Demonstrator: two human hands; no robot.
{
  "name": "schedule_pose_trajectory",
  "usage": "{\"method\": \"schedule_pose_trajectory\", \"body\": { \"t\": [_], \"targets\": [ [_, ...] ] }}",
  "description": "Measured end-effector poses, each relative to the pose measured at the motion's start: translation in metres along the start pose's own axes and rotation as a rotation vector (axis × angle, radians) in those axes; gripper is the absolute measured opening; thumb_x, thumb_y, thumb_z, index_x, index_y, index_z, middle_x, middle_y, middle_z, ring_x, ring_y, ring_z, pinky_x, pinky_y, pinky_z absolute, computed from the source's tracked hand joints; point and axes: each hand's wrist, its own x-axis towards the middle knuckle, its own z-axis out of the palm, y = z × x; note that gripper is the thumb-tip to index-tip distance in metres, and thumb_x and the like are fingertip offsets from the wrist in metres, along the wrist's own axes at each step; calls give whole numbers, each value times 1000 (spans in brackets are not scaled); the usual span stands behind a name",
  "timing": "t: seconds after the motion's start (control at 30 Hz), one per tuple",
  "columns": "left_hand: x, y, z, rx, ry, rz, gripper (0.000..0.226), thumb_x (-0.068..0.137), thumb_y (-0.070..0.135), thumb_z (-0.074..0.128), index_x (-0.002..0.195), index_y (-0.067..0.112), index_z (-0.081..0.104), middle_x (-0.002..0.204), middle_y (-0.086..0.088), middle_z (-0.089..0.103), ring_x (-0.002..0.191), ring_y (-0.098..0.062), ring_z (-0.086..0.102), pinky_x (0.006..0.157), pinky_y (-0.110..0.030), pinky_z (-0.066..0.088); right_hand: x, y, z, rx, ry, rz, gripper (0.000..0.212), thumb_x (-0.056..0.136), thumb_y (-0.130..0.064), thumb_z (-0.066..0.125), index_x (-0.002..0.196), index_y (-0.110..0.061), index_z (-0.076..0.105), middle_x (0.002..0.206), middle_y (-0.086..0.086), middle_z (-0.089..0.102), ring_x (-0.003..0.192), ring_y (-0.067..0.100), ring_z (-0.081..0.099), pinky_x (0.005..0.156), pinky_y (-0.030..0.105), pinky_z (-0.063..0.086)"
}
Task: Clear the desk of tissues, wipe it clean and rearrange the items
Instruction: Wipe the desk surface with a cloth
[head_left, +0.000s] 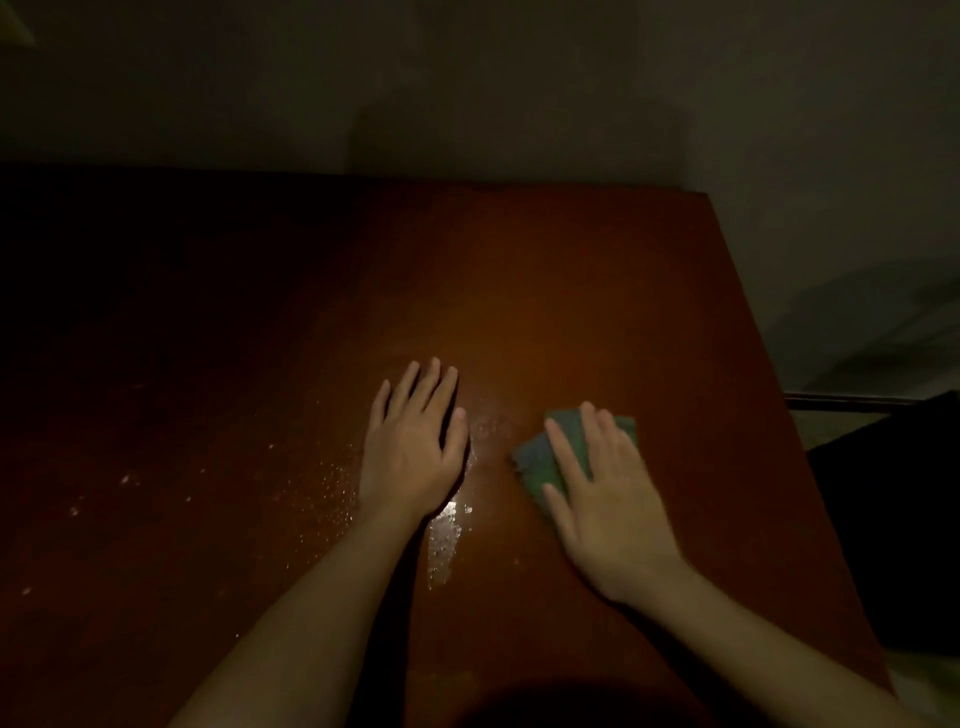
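Wiping stage, by judgement. Left hand flat, fingers straight, on counter, likely bracing. Right hand flat too, pressing green cloth onto counter near centre, just right of wet patch, presumably for mopping.

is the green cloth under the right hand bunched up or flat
Flat: the green cloth lies thin on the reddish-brown desk under straight fingers of the right hand.

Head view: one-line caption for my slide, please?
Right hand presses a green cloth on the wet reddish-brown desk; left hand rests flat beside.
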Motion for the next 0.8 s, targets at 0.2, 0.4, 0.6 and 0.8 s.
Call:
{"method": "schedule_pose_trajectory", "body": {
  "t": [0.2,0.4,0.6,0.8],
  "targets": [
    [32,2,1,-27,16,-7,69,93,53,5,151,23,29,159,3,23,148,-11,10,119,-31,-3,99,9,-14,47,13,376,65,98,-47,4,153,-12,3,155,30,1,144,43,6,118,50,11],
    [49,-1,-1,-43,3,-16,69,93,53,5,150,23,29,159,3,24,148,-10,9,120,-32,-2,64,10,-9,-15,-23,-67,63,99,-51,9,151,-16,16,154,25,14,144,39,14,115,50,19],
    [59,-3,0,-57,25,-38,67,95,53,8,150,23,31,158,3,25,148,-9,10,120,-30,-3,167,23,-18,50,32,335,67,97,-49,3,153,-11,4,154,32,2,144,44,5,118,51,9],
    [60,-3,-2,-61,-3,-52,68,95,54,4,151,24,28,159,4,21,147,-6,6,118,-26,-6,113,4,-14,26,-29,-58,65,97,-52,5,152,-16,8,156,25,3,145,38,5,117,48,8]
  ]
}}
